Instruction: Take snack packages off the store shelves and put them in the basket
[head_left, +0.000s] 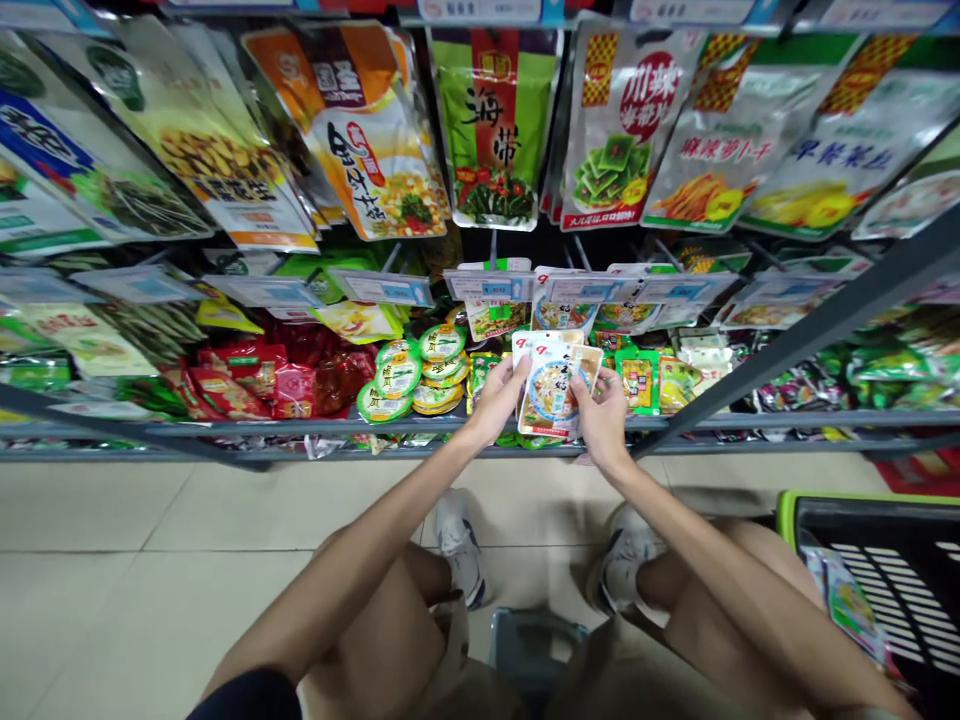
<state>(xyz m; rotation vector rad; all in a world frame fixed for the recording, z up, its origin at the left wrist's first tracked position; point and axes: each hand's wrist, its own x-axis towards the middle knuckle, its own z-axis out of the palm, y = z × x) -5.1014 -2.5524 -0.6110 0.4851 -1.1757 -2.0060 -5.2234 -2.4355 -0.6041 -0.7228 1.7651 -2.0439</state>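
Between my two hands is a small stack of white food packets (550, 390) with a blue-rimmed bowl printed on the front. My left hand (495, 400) grips the stack by its left edge, and my right hand (602, 408) pinches the right edge with the thumb on top. Right behind them, a similar white packet (564, 300) hangs under the price-tag rail. Round green-lidded tubs (397, 368) are piled on the low shelf to the left of my left hand. Small green and yellow packets (640, 380) stand just right of my right hand.
Large hanging pouches (495, 130) fill the upper row. Red packets (247, 380) lie on the low shelf at left. A dark diagonal bar (787, 320) crosses at right. A black basket with a green rim (784, 515) stands at lower right, holding a packet (851, 605).
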